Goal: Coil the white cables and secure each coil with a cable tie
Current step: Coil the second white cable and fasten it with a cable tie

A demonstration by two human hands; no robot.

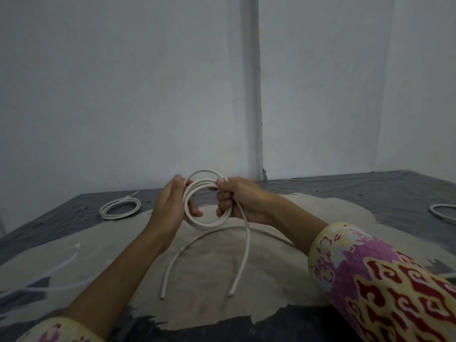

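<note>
Above the table centre: both hands hold one white cable coil upright, clear of the grey table.
Left hand: fingers curled round the coil's left side, thumb through the ring.
Right hand: clenched on the coil's right side, where the turns bunch.
Loose ends: two tails droop from the right hand toward the near edge, tips resting on the table.
Step in hand: winding appears nearly done; no tie on this coil yet.
Next move: likely wrap in the tails, then hold the ring one-handed to fetch a cable tie lying near left.
Far left: finished coil, seemingly tied.
Far right edge: another cable, partly out of view.
</note>
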